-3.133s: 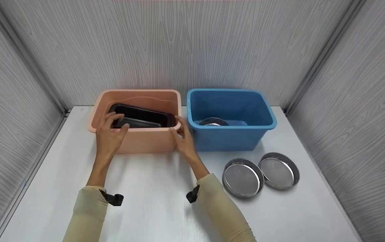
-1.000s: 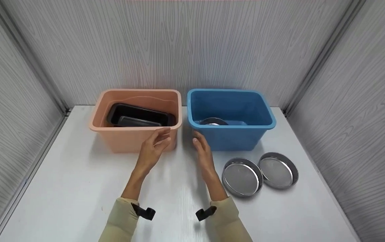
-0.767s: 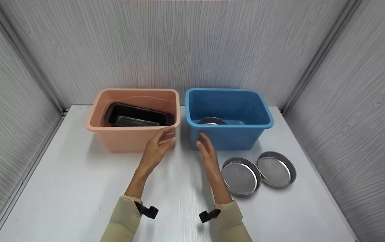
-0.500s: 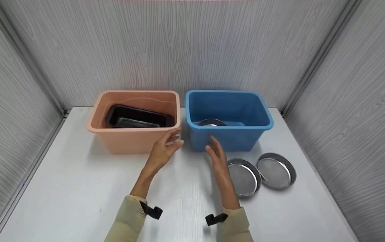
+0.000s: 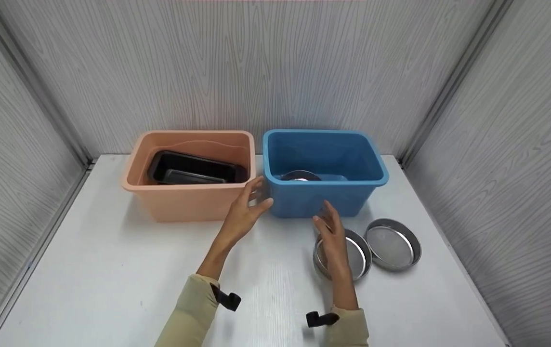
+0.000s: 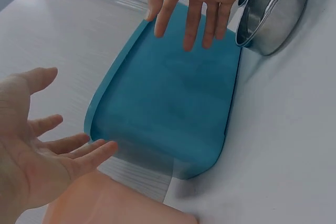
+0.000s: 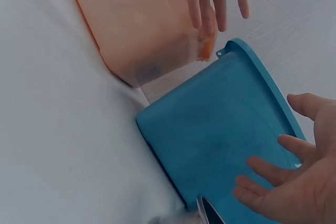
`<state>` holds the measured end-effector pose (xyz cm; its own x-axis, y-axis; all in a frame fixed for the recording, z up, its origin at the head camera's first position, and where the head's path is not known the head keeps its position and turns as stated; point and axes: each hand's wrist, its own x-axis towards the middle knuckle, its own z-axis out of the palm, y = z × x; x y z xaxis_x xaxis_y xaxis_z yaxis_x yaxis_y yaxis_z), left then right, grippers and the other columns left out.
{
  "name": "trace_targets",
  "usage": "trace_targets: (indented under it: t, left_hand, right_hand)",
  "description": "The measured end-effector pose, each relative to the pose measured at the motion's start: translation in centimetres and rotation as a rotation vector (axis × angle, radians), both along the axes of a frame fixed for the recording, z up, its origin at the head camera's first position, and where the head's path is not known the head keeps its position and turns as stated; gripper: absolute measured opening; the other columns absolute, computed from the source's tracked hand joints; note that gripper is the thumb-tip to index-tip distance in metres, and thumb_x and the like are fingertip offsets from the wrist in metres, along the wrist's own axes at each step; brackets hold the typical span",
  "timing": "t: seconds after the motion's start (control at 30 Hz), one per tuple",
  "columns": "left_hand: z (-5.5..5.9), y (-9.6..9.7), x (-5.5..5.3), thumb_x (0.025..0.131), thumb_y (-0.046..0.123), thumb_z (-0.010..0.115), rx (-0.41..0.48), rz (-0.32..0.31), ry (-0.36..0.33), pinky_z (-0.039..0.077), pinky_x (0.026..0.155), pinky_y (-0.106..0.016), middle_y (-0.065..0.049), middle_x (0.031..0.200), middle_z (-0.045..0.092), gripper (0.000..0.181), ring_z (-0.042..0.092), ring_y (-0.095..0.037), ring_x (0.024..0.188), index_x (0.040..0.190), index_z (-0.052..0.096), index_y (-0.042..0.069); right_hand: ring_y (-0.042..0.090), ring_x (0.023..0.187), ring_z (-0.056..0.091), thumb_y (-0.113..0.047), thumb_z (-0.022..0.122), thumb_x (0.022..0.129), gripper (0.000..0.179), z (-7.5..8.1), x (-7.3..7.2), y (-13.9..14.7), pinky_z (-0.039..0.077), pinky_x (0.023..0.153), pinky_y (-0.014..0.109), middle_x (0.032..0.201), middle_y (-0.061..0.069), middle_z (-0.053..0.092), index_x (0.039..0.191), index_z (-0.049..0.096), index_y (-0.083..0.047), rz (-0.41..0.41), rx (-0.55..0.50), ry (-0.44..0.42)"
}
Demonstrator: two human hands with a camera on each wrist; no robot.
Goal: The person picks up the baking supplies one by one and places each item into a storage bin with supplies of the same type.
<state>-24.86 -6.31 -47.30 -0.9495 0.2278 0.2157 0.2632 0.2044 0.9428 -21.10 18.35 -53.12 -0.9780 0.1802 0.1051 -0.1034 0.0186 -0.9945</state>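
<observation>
My left hand [image 5: 242, 219] hovers in front of the gap between the peach bin [image 5: 193, 202] and the blue bin [image 5: 321, 200], fingers spread and holding nothing. My right hand [image 5: 332, 238] is in front of the blue bin and overlaps a round metal sieve [image 5: 358, 258] in the head view; its fingers are loosely spread too. A second sieve [image 5: 392, 243] lies to the right, rim against the first. Inside the blue bin sits a round metal piece [image 5: 301, 175], partly hidden by the front wall. A dark rectangular loaf pan [image 5: 189, 168] lies tilted in the peach bin.
Both bins stand side by side at the back of the white table [image 5: 126, 270], close to the grey wood-grain back wall [image 5: 217, 67]. Side walls [image 5: 502, 144] enclose the table on left and right.
Both hands have left the peach bin, where they were about the loaf pan and rim, and moved right. Over the last second the right hand has drawn across to the nearer sieve, the left following.
</observation>
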Motion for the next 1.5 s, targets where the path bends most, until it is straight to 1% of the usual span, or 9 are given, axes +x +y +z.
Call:
trace_targets:
  t: [0.2,0.33,0.43,0.53,0.67,0.83,0.97,1.17,1.5]
  left_hand:
    - [-0.4,0.1,-0.5,0.101,0.037,0.069,0.019,0.033,-0.015,0.039,0.116,-0.058,-0.016,0.166,0.035,0.076,0.036,-0.041,0.15,0.164,0.031,0.018]
    - [-0.6,0.1,-0.7,0.101,0.034,0.07,0.011,0.047,-0.017,0.036,0.118,-0.06,-0.016,0.167,0.032,0.079,0.032,-0.04,0.152,0.165,0.026,0.015]
    - [-0.5,0.3,-1.0,0.101,0.033,0.07,-0.007,0.062,0.0,0.032,0.12,-0.06,-0.015,0.169,0.028,0.082,0.03,-0.037,0.153,0.166,0.023,0.015]
    - [-0.4,0.7,-1.3,0.101,0.032,0.07,-0.02,0.075,0.008,0.029,0.122,-0.058,-0.013,0.17,0.026,0.084,0.029,-0.035,0.155,0.166,0.02,0.017]
    - [-0.3,1.8,-1.9,0.101,0.03,0.069,-0.018,0.054,0.003,0.027,0.124,-0.055,-0.015,0.171,0.024,0.084,0.027,-0.036,0.155,0.167,0.019,0.014]
    - [-0.1,3.1,-2.6,0.102,0.031,0.069,-0.019,0.044,-0.018,0.026,0.125,-0.051,-0.015,0.171,0.022,0.083,0.027,-0.035,0.156,0.166,0.02,0.012]
    - [-0.1,3.7,-2.9,0.102,0.034,0.068,-0.038,0.054,-0.039,0.025,0.125,-0.052,-0.013,0.172,0.021,0.081,0.025,-0.033,0.157,0.166,0.021,0.014]
    - [-0.6,4.3,-3.4,0.103,0.033,0.066,-0.055,0.058,-0.027,0.023,0.126,-0.052,-0.012,0.172,0.021,0.08,0.024,-0.032,0.157,0.166,0.022,0.012]
    - [-0.7,4.9,-4.1,0.105,0.036,0.062,-0.007,0.082,-0.021,0.024,0.126,-0.051,-0.012,0.172,0.018,0.078,0.019,-0.031,0.158,0.166,0.019,0.014]
  right_hand:
    - [0.034,0.152,0.033,-0.035,0.067,0.103,0.063,-0.5,0.7,1.2,0.032,0.121,0.053,0.163,0.013,0.039,0.159,0.042,-0.024,-0.048,0.042,-0.016]
    - [0.033,0.152,0.034,-0.029,0.066,0.104,0.062,-0.6,1.1,2.0,0.031,0.122,0.052,0.162,0.016,0.041,0.16,0.041,-0.02,-0.078,0.04,-0.035]
    - [0.035,0.152,0.034,-0.024,0.065,0.104,0.061,-0.3,1.3,2.8,0.03,0.122,0.052,0.162,0.019,0.04,0.16,0.04,-0.016,-0.096,0.052,-0.059]
    - [0.038,0.153,0.031,-0.019,0.064,0.105,0.061,0.1,1.8,3.8,0.031,0.122,0.052,0.162,0.021,0.038,0.16,0.04,-0.011,-0.102,0.026,-0.052]
    - [0.038,0.153,0.03,-0.019,0.064,0.105,0.06,-0.5,2.5,5.7,0.031,0.121,0.051,0.163,0.018,0.038,0.16,0.041,-0.013,-0.144,0.01,-0.014]
    - [0.033,0.152,0.033,-0.023,0.065,0.105,0.058,-1.5,3.0,8.0,0.029,0.123,0.048,0.161,0.014,0.042,0.159,0.043,-0.019,-0.226,0.061,0.012]
    - [0.032,0.151,0.036,-0.016,0.066,0.104,0.058,-1.9,3.4,9.6,0.027,0.124,0.047,0.159,0.015,0.046,0.158,0.046,-0.015,-0.29,0.072,0.024]
    - [0.037,0.148,0.037,-0.007,0.065,0.1,0.057,-2.8,4.1,11.6,0.027,0.122,0.053,0.157,0.021,0.046,0.155,0.049,-0.007,-0.415,0.065,0.002]
    - [0.03,0.151,0.036,-0.012,0.069,0.1,0.055,-3.7,5.4,14.4,0.025,0.125,0.045,0.155,0.016,0.05,0.152,0.052,-0.009,-0.584,0.108,-0.003]
